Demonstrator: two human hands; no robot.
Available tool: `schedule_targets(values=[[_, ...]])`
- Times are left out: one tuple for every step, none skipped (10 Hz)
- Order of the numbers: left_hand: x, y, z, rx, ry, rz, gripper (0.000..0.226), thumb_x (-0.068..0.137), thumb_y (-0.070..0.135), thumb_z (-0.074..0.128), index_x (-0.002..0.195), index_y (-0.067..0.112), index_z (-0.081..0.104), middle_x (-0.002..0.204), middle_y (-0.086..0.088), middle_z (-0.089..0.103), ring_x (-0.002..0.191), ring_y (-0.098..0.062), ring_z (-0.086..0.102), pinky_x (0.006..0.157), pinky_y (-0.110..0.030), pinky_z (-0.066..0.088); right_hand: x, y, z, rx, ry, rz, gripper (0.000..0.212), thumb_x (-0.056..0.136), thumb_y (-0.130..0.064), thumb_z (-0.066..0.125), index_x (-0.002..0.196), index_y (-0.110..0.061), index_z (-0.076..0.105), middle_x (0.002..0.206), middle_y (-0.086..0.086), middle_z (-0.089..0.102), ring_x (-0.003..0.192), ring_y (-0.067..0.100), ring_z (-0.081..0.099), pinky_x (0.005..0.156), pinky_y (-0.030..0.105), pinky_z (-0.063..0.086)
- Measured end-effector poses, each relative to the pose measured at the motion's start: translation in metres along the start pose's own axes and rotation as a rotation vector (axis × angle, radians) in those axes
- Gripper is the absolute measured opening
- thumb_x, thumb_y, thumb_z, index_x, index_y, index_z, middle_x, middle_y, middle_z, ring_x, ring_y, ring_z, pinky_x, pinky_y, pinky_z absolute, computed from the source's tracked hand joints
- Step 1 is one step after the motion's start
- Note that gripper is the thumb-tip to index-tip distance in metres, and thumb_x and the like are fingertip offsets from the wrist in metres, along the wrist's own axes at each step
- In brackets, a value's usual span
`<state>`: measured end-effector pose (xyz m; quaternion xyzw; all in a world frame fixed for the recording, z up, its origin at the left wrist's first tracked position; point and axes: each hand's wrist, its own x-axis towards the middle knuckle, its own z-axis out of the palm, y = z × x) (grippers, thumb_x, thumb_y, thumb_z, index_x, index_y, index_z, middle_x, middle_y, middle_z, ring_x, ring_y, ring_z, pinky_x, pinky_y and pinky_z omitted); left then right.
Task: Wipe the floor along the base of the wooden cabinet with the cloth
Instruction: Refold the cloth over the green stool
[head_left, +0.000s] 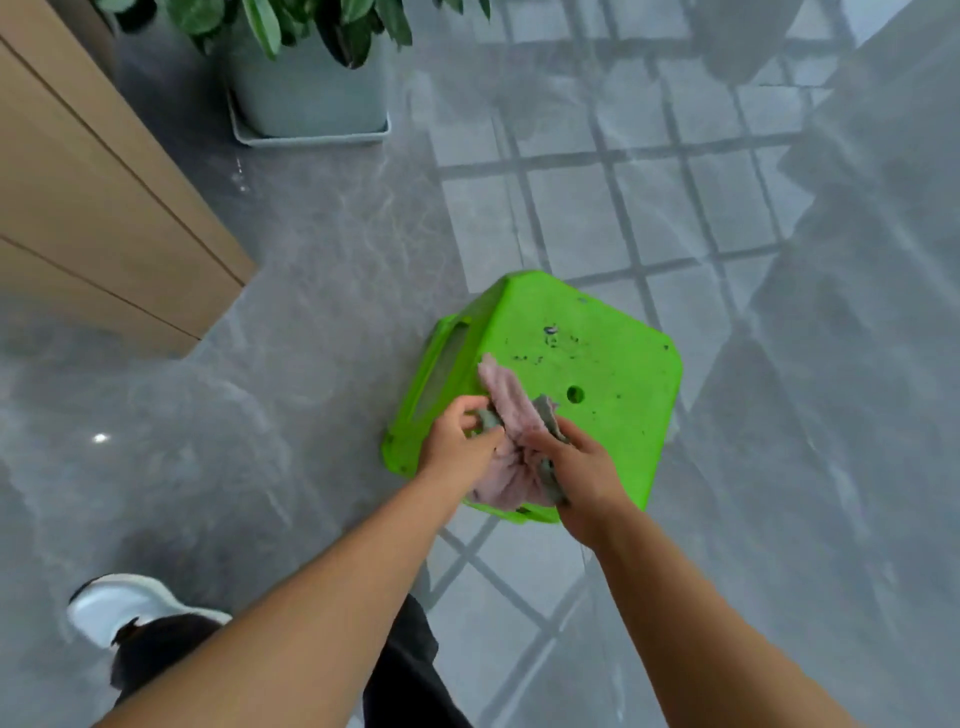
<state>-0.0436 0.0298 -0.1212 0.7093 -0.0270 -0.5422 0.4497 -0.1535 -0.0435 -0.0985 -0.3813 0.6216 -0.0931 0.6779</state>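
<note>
A pink and grey cloth (511, 415) lies bunched on top of a bright green plastic stool (597, 374) in the middle of the floor. My left hand (457, 441) pinches the cloth's left edge and my right hand (582, 467) grips its right side, so both hold it over the stool's near edge. The wooden cabinet (98, 208) stands at the left, its corner base meeting the grey floor (322, 249) well away from my hands.
A potted plant in a pale square planter (311, 98) on a tray stands on the floor beyond the cabinet. My white shoe (124, 603) and dark trouser leg show at the bottom left. The glossy floor reflects a window grid at the right.
</note>
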Motion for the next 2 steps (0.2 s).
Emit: schedule_targets(values=[[0.003,-0.001,-0.006,-0.155,0.009,-0.044,0.054,0.088,0.004,0.061,0.14,0.015,0.05,0.141,-0.012,0.056,0.125,-0.025,0.058,0.099,-0.034,0.045,0.016,0.001,-0.009,-0.015,-0.018,0.034,0.039,0.085,0.0,0.065,0.124,-0.005,0.061,0.123,0.02,0.067,0.111,0.034,0.065,0.102,0.048,0.049],[-0.029,0.014,-0.045,0.026,0.112,-0.028,0.048,0.087,0.012,0.065,0.134,0.013,0.056,0.14,-0.016,0.058,0.124,-0.031,0.06,0.103,-0.038,0.047,-0.01,-0.014,-0.013,-0.254,0.124,-0.032,0.055,0.087,-0.009,0.065,0.14,-0.006,0.048,0.136,0.017,0.058,0.121,0.029,0.058,0.108,0.044,0.043]])
